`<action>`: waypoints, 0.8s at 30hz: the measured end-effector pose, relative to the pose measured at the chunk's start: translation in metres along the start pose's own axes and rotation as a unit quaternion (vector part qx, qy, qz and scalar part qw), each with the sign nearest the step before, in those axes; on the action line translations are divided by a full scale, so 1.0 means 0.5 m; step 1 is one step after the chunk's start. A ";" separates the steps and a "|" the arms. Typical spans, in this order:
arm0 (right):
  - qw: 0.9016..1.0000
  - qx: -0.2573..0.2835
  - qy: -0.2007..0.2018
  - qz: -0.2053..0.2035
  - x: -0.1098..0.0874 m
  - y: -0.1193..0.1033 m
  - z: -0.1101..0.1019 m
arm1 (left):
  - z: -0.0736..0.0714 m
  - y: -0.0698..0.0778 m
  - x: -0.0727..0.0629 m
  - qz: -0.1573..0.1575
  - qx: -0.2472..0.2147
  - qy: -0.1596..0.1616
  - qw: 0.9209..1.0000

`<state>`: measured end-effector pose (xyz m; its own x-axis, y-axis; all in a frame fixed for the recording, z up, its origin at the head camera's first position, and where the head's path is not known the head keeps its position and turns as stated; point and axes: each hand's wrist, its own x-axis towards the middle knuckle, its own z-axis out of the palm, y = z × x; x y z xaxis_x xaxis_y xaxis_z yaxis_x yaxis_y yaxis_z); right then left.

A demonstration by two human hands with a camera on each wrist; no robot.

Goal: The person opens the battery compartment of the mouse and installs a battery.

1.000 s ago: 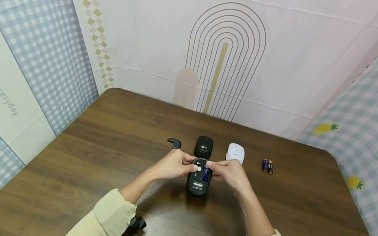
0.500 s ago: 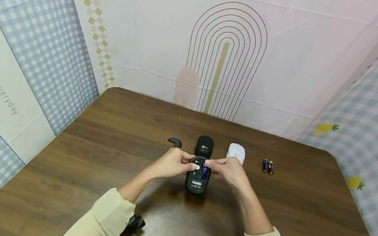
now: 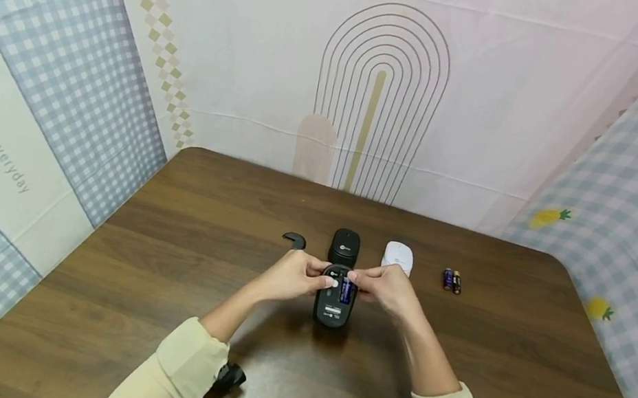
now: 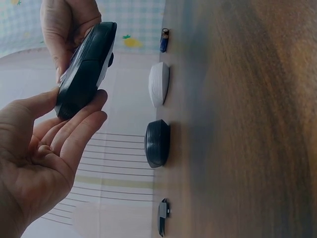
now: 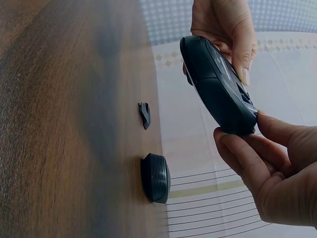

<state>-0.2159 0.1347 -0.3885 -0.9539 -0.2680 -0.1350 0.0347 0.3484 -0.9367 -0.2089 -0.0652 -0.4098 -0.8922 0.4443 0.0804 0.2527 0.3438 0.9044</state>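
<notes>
A black computer mouse is held above the table with its underside up. In its uncovered battery slot lies something blue, a battery; whether there are one or two I cannot tell. My left hand pinches the mouse's left edge, thumb on the underside and fingers beneath. At the right edge my right hand grips it, its thumb at the slot's far end. Both wrist views show the mouse tilted and well off the tabletop. A curved black cover piece lies beyond my left hand.
Behind the hands stand a second black mouse and a white mouse. Two loose batteries lie side by side to the right. The wooden table ends at a patterned cloth at the back.
The mouse and both hands have shifted only very slightly. Both hands keep the same hold, and the things on the table stay in place.
</notes>
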 end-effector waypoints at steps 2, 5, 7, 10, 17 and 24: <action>1.000 -0.003 0.001 -0.002 0.001 0.000 0.000 | 0.000 0.001 -0.001 -0.002 -0.002 0.000 1.000; 1.000 -0.023 0.010 -0.005 -0.001 0.000 0.003 | 0.001 0.002 -0.001 -0.006 -0.006 0.000 1.000; 0.999 -0.046 0.018 -0.010 -0.003 -0.001 0.005 | 0.001 0.002 -0.001 -0.010 -0.009 -0.001 1.000; 0.995 -0.094 0.034 -0.027 -0.007 -0.003 0.009 | 0.002 0.003 -0.001 -0.014 -0.014 -0.003 1.000; 0.980 -0.173 0.066 -0.067 -0.012 -0.006 0.017 | 0.003 0.002 -0.001 -0.012 -0.010 -0.001 1.000; 0.967 -0.224 0.082 -0.088 -0.020 -0.007 0.021 | 0.004 0.004 0.000 -0.006 0.009 -0.001 1.000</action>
<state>-0.2035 0.1267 -0.3874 -0.9688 -0.2262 0.1016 -0.2309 0.6734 -0.7023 -0.2078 -0.0631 -0.4089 -0.8947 0.4412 0.0695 0.2494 0.3644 0.8972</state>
